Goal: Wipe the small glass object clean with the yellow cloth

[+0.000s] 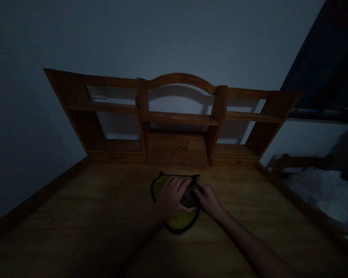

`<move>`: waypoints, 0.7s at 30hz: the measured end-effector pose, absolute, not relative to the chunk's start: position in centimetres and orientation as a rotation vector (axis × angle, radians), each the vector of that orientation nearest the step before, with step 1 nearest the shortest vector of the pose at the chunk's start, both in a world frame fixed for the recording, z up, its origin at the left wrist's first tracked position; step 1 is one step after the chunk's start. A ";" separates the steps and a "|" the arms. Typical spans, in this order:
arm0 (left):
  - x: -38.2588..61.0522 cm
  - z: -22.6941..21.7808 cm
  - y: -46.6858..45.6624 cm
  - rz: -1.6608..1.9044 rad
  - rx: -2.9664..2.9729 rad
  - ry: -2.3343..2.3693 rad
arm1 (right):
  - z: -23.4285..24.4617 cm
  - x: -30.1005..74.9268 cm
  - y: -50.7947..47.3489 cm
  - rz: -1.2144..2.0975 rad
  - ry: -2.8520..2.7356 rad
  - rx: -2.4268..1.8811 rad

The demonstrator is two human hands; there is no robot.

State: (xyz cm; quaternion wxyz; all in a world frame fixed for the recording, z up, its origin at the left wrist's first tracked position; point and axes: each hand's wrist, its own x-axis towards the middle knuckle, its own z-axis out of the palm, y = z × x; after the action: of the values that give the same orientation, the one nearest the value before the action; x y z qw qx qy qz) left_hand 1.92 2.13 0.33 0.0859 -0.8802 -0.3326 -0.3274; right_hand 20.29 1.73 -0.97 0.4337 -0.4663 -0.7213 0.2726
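A yellow-green piece with a black rim, perhaps a small pouch laid open, lies on the wooden desk. Above its middle, between my hands, is a dark, slightly shiny object whose kind is too dim to make out. My left hand curves over the object's left side, fingers bent round it and thumb along its near edge. From the right, my right hand grips the same object, thumb on top and fingers behind. Both hands hide parts of the yellow-green piece.
Along the desk's back runs a wooden shelf unit with several compartments, against a pale wall. Raised edges border the desk at left and right. Beyond the right edge are white bedding and a dark window or curtain. The light is dim.
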 end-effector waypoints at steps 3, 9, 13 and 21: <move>2.0 0.6 1.9 -1.036 -2.637 -1.013 | -1.1 20.6 1.8 0.661 -1.822 -1.174; 2.0 0.7 1.9 -1.102 -2.620 -1.054 | -1.2 20.3 1.9 0.754 -1.650 -1.154; 2.0 0.5 2.1 -1.137 -2.580 -1.097 | -1.1 19.9 2.3 0.914 -1.396 -1.095; 2.0 0.1 2.5 -1.258 -2.514 -1.146 | -2.0 19.8 3.1 1.176 -1.092 -0.993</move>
State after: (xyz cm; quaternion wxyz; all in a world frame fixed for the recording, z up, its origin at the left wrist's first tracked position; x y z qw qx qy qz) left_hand 1.97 2.49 0.10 0.0528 -0.8270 -0.3771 -0.4137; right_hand 19.83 3.09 -2.03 0.5869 -0.4258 -0.4687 0.5045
